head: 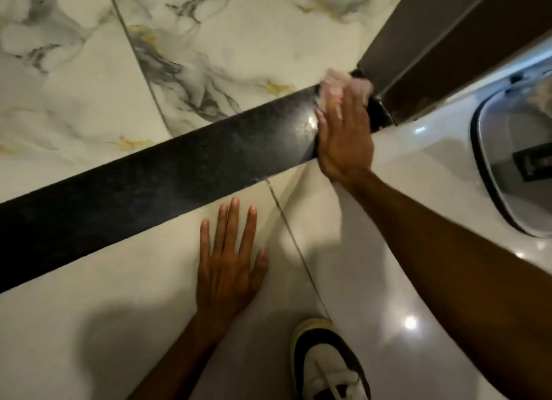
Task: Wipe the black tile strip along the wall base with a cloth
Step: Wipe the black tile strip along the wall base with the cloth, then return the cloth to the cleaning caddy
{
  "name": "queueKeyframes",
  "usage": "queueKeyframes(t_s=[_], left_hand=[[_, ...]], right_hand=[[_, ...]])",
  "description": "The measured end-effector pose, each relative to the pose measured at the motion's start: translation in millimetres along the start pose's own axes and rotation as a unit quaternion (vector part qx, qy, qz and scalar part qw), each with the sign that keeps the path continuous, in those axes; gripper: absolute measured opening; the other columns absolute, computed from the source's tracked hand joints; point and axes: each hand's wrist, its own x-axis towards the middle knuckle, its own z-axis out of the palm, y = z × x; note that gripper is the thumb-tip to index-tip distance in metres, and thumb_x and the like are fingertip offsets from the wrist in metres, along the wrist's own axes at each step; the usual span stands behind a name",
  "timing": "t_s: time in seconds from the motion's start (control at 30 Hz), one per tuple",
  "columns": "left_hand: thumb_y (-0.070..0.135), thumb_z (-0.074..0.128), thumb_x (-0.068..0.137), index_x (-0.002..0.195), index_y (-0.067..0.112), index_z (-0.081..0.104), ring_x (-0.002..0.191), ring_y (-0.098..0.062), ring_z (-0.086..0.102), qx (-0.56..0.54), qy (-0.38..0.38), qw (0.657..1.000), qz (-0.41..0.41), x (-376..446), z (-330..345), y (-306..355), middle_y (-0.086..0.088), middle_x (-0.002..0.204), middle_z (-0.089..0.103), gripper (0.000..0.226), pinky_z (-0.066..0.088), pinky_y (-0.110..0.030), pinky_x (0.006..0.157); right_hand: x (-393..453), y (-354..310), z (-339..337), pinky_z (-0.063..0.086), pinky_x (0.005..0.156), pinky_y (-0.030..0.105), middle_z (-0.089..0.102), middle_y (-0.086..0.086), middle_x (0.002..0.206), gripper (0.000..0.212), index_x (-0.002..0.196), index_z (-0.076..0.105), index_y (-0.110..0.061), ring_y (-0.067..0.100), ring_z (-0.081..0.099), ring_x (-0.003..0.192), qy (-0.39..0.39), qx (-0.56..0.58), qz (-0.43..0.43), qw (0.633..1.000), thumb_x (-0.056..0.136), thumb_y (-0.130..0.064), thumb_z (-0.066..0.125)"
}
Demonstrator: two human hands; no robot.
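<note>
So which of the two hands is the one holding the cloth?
The right hand, pressing the pale cloth against the black tile strip. The left hand lies flat and empty on the floor.

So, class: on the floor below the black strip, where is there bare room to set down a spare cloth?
Free: floor tile left of the left hand, under the black tile strip; also tile between the grout line and right forearm. Crowded: the strip's right end, where the right hand presses the cloth, and around the shoe.
</note>
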Motion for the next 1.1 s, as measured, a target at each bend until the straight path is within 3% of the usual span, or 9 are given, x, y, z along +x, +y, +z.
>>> queueKeyframes(t_s=[0.17,0.27,0.4,0.53,0.67,0.73,0.8,0.93,1.1], left_hand=[[0.054,0.028,0.112,0.176,0.020,0.011,0.171,-0.033,0.009,-0.002,-0.008,1.000,-0.016,22.6,-2.8,15.8,-0.017,0.184,0.008,0.074,0.001,-0.055,0.138],[0.054,0.028,0.110,0.175,0.017,0.016,0.169,-0.037,0.016,-0.001,-0.031,0.999,-0.019,24.0,-10.5,17.8,-0.019,0.183,0.011,0.076,0.009,-0.059,0.137],[0.054,0.028,0.110,0.175,0.018,0.017,0.169,-0.036,0.016,-0.009,-0.022,1.000,-0.018,24.9,-7.7,17.9,-0.019,0.182,0.014,0.075,0.006,-0.056,0.137],[0.055,0.028,0.110,0.176,0.021,0.012,0.171,-0.031,0.006,-0.006,-0.002,1.000,-0.011,25.4,3.2,12.2,-0.015,0.184,0.008,0.076,-0.008,-0.048,0.139],[0.055,0.031,0.111,0.176,0.021,0.009,0.170,-0.032,0.003,-0.006,-0.040,0.999,-0.012,27.4,-4.6,14.5,-0.017,0.184,0.006,0.077,-0.001,-0.056,0.138],[0.053,0.036,0.111,0.175,0.018,0.012,0.170,-0.035,0.005,-0.030,-0.097,0.995,0.002,25.0,-28.6,16.4,-0.018,0.183,0.005,0.077,0.007,-0.064,0.137],[0.056,0.031,0.111,0.174,0.015,0.012,0.170,-0.037,0.005,-0.036,-0.139,0.990,0.009,10.8,-69.9,22.2,-0.019,0.182,0.007,0.078,0.010,-0.067,0.137],[0.063,0.025,0.109,0.175,0.015,0.013,0.170,-0.035,0.006,-0.059,-0.173,0.983,0.019,-35.0,-202.7,63.1,-0.017,0.183,0.008,0.083,0.008,-0.059,0.138],[0.056,0.031,0.109,0.171,0.011,0.030,0.166,-0.041,0.026,-0.050,-0.194,0.975,0.098,-84.8,-392.1,132.5,-0.019,0.180,0.022,0.076,0.018,-0.055,0.136]], right_hand=[[-46.6,-13.8,12.3,0.014,0.140,0.051,-0.002,0.011,0.183,0.061,0.173,0.005,-0.020,0.030,-0.002,0.170,-0.057,-0.076,-0.150,0.984,0.116,-0.039,0.016],[-113.9,18.8,-5.8,0.020,0.140,0.048,0.008,0.007,0.183,0.061,0.173,0.015,-0.024,0.025,0.005,0.171,-0.050,-0.020,-0.087,0.995,0.115,-0.040,0.027],[-67.5,30.1,-15.4,0.026,0.138,0.051,0.014,0.011,0.182,0.060,0.172,0.018,-0.022,0.030,0.010,0.170,-0.026,-0.029,0.023,0.999,0.116,-0.040,0.022],[15.6,-11.5,3.7,0.017,0.141,0.046,0.018,0.012,0.181,0.060,0.171,0.024,-0.021,0.030,0.014,0.169,-0.009,0.015,-0.011,1.000,0.116,-0.044,0.031],[-14.9,-48.8,1.1,0.027,0.138,0.045,0.008,0.008,0.181,0.065,0.171,0.026,-0.018,0.030,0.009,0.170,-0.038,0.083,-0.007,0.996,0.113,-0.023,0.055],[-72.9,-43.1,-27.4,0.042,0.131,0.044,0.002,0.005,0.183,0.080,0.172,0.019,-0.021,0.027,0.002,0.170,-0.105,0.094,0.016,0.990,0.105,0.004,0.054],[-129.3,-31.1,-69.7,0.038,0.133,0.051,0.002,0.004,0.183,0.084,0.173,0.017,-0.025,0.029,0.003,0.170,-0.203,0.108,0.065,0.971,0.103,0.010,0.048],[-203.4,-12.6,-196.6,0.057,0.113,0.042,0.050,0.012,0.165,0.068,0.164,0.041,-0.023,0.036,0.056,0.145,-0.392,0.137,0.244,0.876,0.102,0.002,0.052],[-251.1,-3.2,-403.9,0.066,0.095,0.052,0.074,0.019,0.132,0.042,0.149,0.060,-0.015,0.042,0.077,0.105,-0.324,0.235,0.355,0.845,0.110,-0.006,0.046]])
